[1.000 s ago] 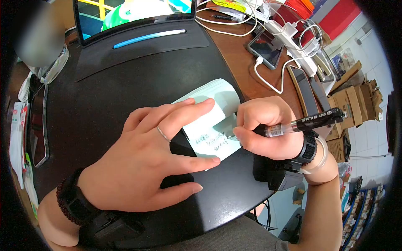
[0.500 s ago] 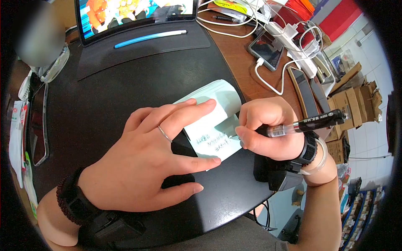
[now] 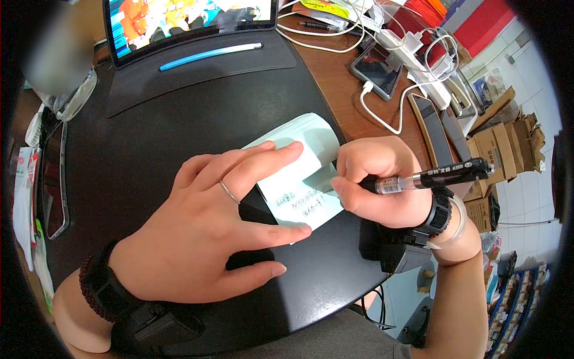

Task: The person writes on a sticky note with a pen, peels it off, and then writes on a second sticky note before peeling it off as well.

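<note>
A small pale-green notepad [image 3: 302, 191] lies on the black desk mat [image 3: 179, 131], its top sheets curled back. Handwriting covers the exposed page. My left hand [image 3: 209, 230] lies flat with fingers spread, its fingertips pressing the pad's left and lower edges; a ring is on one finger. My right hand [image 3: 376, 182] grips a black gel pen [image 3: 433, 176], with the tip down at the pad's right edge, hidden behind my fingers.
A tablet [image 3: 185, 18] showing a bright picture stands at the back, a blue stylus [image 3: 209, 52] in front of it. Phones [image 3: 378, 69], a white power strip [image 3: 418, 60] and tangled cables crowd the brown table at right. Cardboard boxes [image 3: 502, 149] sit beyond the edge.
The picture on the tablet changed from a green shape to an orange scene. My right hand shifted slightly at the pad's edge while my left hand stayed pressed on the pad.
</note>
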A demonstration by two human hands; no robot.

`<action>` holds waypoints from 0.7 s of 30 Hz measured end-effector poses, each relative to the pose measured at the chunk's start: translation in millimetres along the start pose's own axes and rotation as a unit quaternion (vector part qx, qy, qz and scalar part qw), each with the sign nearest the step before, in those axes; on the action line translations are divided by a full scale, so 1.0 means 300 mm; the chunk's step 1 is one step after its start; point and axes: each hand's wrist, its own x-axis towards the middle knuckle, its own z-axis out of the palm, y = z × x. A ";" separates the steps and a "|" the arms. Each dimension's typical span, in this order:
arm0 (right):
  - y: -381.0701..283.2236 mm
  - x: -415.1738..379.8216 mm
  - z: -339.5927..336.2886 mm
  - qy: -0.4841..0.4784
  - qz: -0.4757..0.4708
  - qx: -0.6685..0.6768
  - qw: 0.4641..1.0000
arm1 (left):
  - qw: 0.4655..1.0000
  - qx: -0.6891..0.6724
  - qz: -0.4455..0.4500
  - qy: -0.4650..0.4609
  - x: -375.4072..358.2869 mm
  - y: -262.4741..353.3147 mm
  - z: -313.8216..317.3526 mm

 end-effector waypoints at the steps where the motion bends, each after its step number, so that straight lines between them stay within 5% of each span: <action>1: -0.004 0.000 0.002 -0.006 0.003 0.014 1.000 | 1.000 0.002 0.001 0.001 0.000 -0.001 0.000; 21: -0.006 0.002 -0.011 -0.028 0.014 0.017 0.999 | 1.000 -0.007 -0.001 0.005 -0.001 -0.004 0.004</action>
